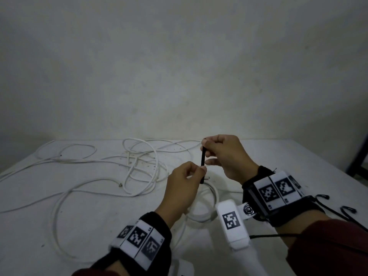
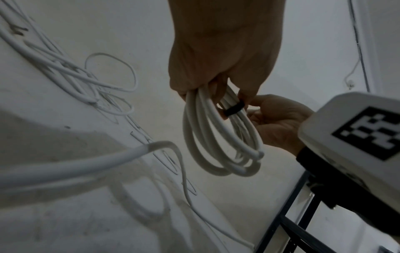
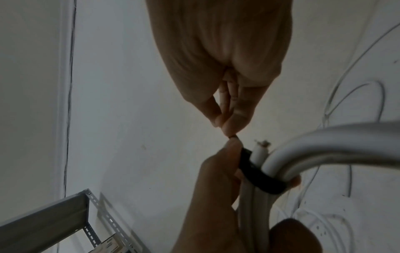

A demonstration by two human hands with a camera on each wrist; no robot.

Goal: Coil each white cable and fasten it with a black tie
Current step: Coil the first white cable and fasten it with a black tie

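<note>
Left hand [image 1: 184, 183] grips coiled white cable [image 2: 218, 137] above table [image 1: 278, 156], thumb and finger also pinching lower end of black tie [image 1: 203, 160]. Tie wraps round the coil bundle. Right hand [image 1: 225, 156] pinches tie's upper end, strap upright between hands. Loose white cables [image 1: 99, 162] sprawl across table to the left.

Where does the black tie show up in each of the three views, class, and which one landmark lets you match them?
Head: the black tie stands upright at centre, stretched between both hands.
Left wrist: right of centre, a short dark band across the white coil, under the left hand.
Right wrist: lower right of centre, curving round the bundle, its end pinched by the right hand.
Shared landmark: the white coil.
</note>
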